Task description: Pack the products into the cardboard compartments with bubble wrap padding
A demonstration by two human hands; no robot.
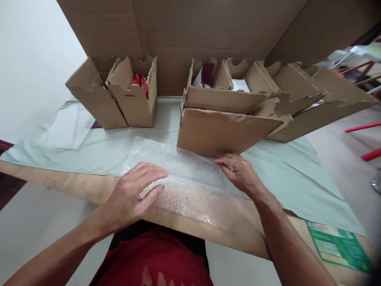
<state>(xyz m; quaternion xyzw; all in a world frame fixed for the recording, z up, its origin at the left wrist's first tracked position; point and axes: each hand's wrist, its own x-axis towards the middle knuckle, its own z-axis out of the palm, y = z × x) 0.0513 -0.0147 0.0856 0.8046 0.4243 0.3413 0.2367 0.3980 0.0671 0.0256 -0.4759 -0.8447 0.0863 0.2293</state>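
A sheet of clear bubble wrap (pixel 190 169) lies on the pale green cloth, its near part reaching over the bare wooden table edge. My left hand (pixel 138 190) rests on the left part of the sheet, fingers stretched out and thumb apart. At the sheet's right side, my right hand (pixel 238 171) pinches its edge between thumb and fingertips. Just beyond that hand stands a wide cardboard box (pixel 220 133), close to the knuckles.
Two cardboard bins (pixel 137 105) stand at the back left, one with red items. More cardboard compartments (pixel 285 83) are at the back right. A tall cardboard panel (pixel 202 28) rises behind. Clear packaging (pixel 67 125) lies left; a green printed sheet (pixel 339 246) lies at right.
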